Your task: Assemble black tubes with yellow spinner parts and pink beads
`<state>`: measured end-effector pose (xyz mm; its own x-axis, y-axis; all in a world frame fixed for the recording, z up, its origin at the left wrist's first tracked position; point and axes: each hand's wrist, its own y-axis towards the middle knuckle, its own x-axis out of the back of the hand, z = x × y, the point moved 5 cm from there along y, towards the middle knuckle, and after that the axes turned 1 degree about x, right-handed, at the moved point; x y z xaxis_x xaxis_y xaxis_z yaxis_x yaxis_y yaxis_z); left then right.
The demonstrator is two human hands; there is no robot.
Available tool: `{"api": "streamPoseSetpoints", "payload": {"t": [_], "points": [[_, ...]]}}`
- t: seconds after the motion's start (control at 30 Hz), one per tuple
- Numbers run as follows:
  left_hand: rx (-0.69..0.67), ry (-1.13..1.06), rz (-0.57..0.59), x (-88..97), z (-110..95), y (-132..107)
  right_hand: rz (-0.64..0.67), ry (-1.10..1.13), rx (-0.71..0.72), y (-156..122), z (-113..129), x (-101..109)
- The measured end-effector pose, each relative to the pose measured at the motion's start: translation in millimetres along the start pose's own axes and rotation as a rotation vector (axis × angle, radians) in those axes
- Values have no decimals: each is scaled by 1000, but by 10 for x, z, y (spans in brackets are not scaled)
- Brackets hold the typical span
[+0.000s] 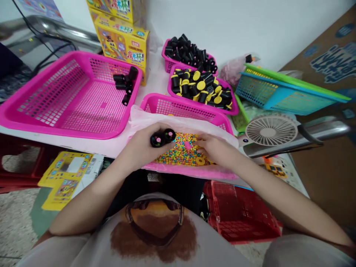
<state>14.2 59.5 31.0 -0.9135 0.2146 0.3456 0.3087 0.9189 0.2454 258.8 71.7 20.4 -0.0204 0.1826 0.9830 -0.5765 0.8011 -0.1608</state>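
Left hand (144, 146): 2 black tubes (163, 137) are gripped by the fingers.
Right hand (215, 148): fingers are laid on coloured beads (178, 155); grip unclear.

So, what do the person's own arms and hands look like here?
Both forearms are bare, with no sleeves reaching them. The left hand and right hand wear no gloves; no watch, ring or bracelet shows. The shirt below is pale grey with a brown and orange print.
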Motion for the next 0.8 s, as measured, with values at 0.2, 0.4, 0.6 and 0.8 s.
{"api": "streamPoseSetpoints", "payload": {"t": [0.2,0.4,0.6,0.8], "points": [[-69,-1,-4,-26,-112,-61,-368,459,-5,-272,262,414],[-87,-49,96,-156,-291,-111,-919,1046,75,-400,734,441],[-142,-33,114,-234,-330,-160,-956,1146,-86,-152,896,101],[-168,-31,162,-267,-235,-208,-944,1115,-96,-182,851,-27]]}}
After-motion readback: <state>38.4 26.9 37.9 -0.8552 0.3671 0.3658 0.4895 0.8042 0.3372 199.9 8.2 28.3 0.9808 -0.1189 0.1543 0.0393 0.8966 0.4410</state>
